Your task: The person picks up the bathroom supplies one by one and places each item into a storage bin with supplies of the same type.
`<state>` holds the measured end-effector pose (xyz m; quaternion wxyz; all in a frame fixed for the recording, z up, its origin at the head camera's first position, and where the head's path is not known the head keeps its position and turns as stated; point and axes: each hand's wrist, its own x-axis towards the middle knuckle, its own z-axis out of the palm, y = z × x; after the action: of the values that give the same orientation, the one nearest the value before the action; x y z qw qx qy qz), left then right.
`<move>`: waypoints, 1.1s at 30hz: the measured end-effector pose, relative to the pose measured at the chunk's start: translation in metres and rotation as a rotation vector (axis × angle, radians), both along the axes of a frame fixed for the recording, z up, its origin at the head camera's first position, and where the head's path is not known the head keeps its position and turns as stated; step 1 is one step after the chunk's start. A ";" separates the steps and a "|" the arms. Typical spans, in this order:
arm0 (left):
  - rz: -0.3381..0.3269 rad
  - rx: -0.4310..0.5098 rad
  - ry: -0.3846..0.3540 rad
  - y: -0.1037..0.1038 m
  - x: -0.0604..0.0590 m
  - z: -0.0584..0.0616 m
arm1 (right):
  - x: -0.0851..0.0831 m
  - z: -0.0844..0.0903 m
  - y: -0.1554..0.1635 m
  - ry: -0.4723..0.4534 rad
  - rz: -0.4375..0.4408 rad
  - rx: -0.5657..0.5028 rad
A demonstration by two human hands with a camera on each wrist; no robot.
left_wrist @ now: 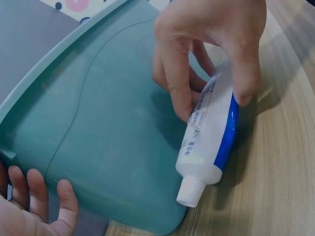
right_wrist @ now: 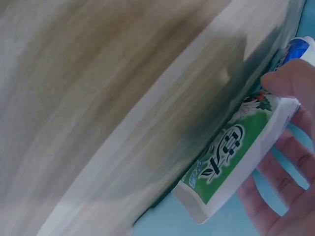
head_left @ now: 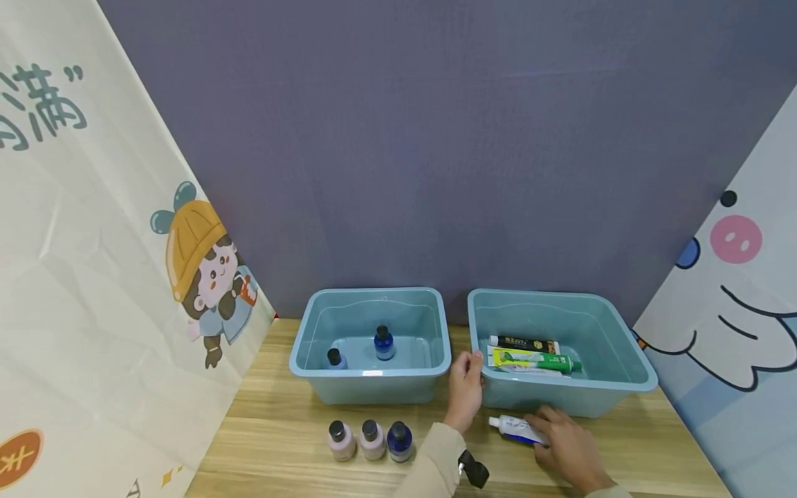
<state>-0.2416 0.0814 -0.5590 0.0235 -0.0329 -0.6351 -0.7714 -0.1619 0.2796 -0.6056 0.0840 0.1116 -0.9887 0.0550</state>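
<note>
My right hand [head_left: 569, 446] holds a white-and-blue toothpaste tube [head_left: 521, 429] in front of the right blue bin [head_left: 542, 398], its white cap pointing left. Thumb and fingers pinch the tube's sides in the left wrist view; the right wrist view shows a green label on the toothpaste tube [right_wrist: 224, 155]. My left hand [head_left: 465, 391] grips the front left corner of that bin, fingertips against its wall just under the rim. Inside the bin lie a black toothpaste tube [head_left: 526, 344], a yellow-green one [head_left: 535, 360] and a partly hidden white one.
A second blue bin [head_left: 373, 387] on the left contains a dark blue bottle [head_left: 384, 344] and a pale one with a black cap [head_left: 336, 359]. Before it stand two pale pink bottles [head_left: 342, 443] and a dark blue bottle [head_left: 400, 443]. A grey wall panel [head_left: 398, 152] rises behind the bins.
</note>
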 end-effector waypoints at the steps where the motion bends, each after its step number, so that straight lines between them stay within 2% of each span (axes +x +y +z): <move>1: -0.003 0.000 0.001 0.000 0.000 0.000 | 0.000 0.001 0.000 0.000 -0.001 -0.003; 9: -0.008 -0.016 -0.007 -0.002 0.001 0.001 | 0.002 0.007 0.000 0.004 -0.016 -0.014; 17: -0.008 -0.015 0.000 -0.002 0.002 0.001 | 0.004 0.006 0.004 0.063 -0.020 -0.023; 24: -0.011 -0.027 0.005 -0.003 0.002 0.001 | 0.006 0.016 0.003 0.050 -0.025 -0.038; 33: -0.012 -0.023 -0.011 -0.002 0.002 0.002 | 0.007 0.026 0.005 0.099 -0.023 -0.050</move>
<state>-0.2399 0.0794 -0.5572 0.0150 -0.0325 -0.6439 -0.7643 -0.1548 0.2842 -0.5795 0.1364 0.1009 -0.9828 0.0733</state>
